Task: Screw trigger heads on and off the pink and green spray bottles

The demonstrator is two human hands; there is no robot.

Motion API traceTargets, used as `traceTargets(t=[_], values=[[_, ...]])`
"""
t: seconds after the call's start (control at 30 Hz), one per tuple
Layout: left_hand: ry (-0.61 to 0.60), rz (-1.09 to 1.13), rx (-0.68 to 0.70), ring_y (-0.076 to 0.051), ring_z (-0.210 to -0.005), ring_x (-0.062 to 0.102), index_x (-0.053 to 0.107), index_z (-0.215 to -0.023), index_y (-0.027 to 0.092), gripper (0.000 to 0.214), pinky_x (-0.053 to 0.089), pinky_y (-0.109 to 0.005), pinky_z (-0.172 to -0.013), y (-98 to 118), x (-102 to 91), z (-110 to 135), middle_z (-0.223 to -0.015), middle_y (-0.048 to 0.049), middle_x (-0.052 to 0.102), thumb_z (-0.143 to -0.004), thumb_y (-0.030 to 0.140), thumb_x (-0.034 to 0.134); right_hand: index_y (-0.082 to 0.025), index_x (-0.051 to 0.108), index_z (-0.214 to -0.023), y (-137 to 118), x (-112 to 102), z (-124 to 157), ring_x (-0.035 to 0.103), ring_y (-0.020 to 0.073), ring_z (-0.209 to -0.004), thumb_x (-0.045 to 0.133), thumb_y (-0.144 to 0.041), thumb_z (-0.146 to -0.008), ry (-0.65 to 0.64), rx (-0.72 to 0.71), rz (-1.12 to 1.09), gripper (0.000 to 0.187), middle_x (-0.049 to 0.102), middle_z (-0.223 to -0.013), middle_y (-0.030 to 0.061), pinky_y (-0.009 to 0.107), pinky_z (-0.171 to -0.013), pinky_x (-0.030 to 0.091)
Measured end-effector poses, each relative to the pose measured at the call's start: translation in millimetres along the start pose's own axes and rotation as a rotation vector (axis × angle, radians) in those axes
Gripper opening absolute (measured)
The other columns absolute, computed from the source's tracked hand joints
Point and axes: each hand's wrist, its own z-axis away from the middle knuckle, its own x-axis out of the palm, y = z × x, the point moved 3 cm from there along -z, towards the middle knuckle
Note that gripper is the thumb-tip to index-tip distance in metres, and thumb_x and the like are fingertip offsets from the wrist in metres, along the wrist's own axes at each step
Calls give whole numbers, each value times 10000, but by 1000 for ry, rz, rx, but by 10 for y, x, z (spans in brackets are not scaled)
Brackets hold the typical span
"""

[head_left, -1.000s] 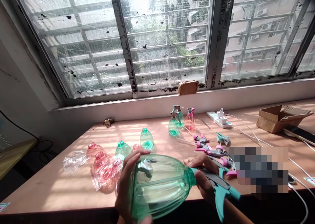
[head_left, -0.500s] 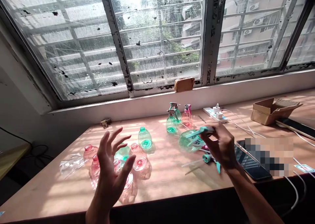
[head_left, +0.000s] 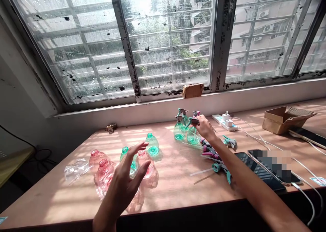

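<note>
My right hand [head_left: 205, 128] is closed on the trigger head of a green spray bottle [head_left: 194, 138], which stands upright on the table beside other capped ones. Just left of it are a green spray bottle [head_left: 179, 132] and another behind, and a pink trigger head [head_left: 196, 113] shows partly past my fingers. Above the left group of bottles hangs my left hand [head_left: 124, 181], open, its fingers stretched and holding nothing. Around and behind it are headless bottles: a green bottle [head_left: 152, 144], a second green one [head_left: 124, 151] and several pink bottles [head_left: 104, 169], some partly hidden by the hand.
Loose trigger heads [head_left: 211, 152] with tubes lie under my right forearm, and another trigger head [head_left: 230, 141] sits farther right. Phones [head_left: 262, 172], a power strip [head_left: 224, 122] with cables and a cardboard box [head_left: 276, 121] occupy the right side. A crumpled plastic bag [head_left: 76, 171] lies left.
My right hand has carried the green spray bottle back and left, and it now stands beside the other capped bottles. My left hand has shifted slightly right and lower, still open.
</note>
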Motion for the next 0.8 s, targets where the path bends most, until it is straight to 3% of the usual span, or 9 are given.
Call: traceTargets(t=[0.13, 0.2, 0.3, 0.37, 0.43, 0.53, 0.6, 0.67, 0.8], values=[[-47, -27, 0, -302, -1378, 612, 479, -1506, 348, 427, 480, -490, -1155, -45, -15, -11, -1452, -83, 661, -1091, 397, 562, -196, 630, -1364, -5, 186, -60, 690, 277, -1158, 658, -375, -1050, -75, 67, 51, 363, 659, -1390, 117, 493, -986, 579], [-83, -108, -4, -318, -1425, 571, 461, -1514, 331, 436, 477, -515, -1163, -133, 6, -13, -1494, -106, 625, -1097, 428, 539, -176, 574, -1448, -20, 241, -58, 654, 329, -1259, 629, -419, -1058, -114, 91, 65, 462, 601, -1480, 175, 514, -1040, 550], [-64, -368, -26, -406, -1578, 354, 463, -1523, 256, 518, 359, -662, -1226, -365, 73, 7, -1606, -177, 508, -1080, 519, 516, -136, 405, -1593, -42, 271, 11, 538, 415, -1427, 563, -529, -1057, -180, 100, 65, 683, 423, -1638, 265, 510, -1114, 489], [-81, -538, -45, -450, -1613, 262, 472, -1521, 198, 587, 235, -750, -1250, -554, 166, 38, -1631, -218, 479, -1061, 558, 522, -155, 252, -1667, -37, 231, 104, 442, 434, -1513, 517, -601, -1049, -208, 100, 56, 808, 276, -1723, 267, 520, -1148, 457], [-111, -643, -72, -472, -1593, 309, 475, -1523, 166, 634, 192, -790, -1241, -728, 277, 73, -1609, -244, 516, -1052, 588, 521, -168, 126, -1700, -4, 121, 232, 358, 429, -1571, 477, -649, -1043, -227, 101, 49, 886, 148, -1770, 258, 530, -1172, 435], [-133, -689, -56, -496, -1552, 386, 529, -1481, 137, 618, 143, -813, -1235, -864, 419, 108, -1533, -273, 601, -1062, 590, 498, -132, 112, -1702, 96, -181, 487, 288, 433, -1604, 443, -685, -1032, -261, 106, 50, 930, 48, -1790, 262, 539, -1195, 416], [-161, -669, 9, -482, -1562, 376, 561, -1454, 145, 567, 75, -795, -1254, -855, 480, 105, -1529, -258, 612, -1069, 556, 503, -130, 240, -1681, 177, -438, 695, 296, 433, -1602, 462, -679, -1020, -298, 101, 58, 887, 139, -1783, 256, 539, -1210, 402], [-205, -597, 33, -455, -1564, 386, 579, -1441, 177, 518, 64, -765, -1273, -811, 514, 81, -1543, -218, 611, -1057, 522, 540, -188, 396, -1633, 246, -666, 914, 371, 409, -1575, 524, -657, -994, -370, 73, 58, 802, 338, -1736, 206, 514, -1223, 398], [-303, -424, -40, -389, -1371, 627, 577, -1461, 226, 500, 457, -580, -1176, -758, 575, 14, -1483, -152, 661, -1021, 463, 578, -251, 579, -1525, 326, -839, 1210, 470, 380, -1522, 522, -552, -1008, -562, 8, 38, 600, 537, -1635, 135, 504, -1216, 411]])
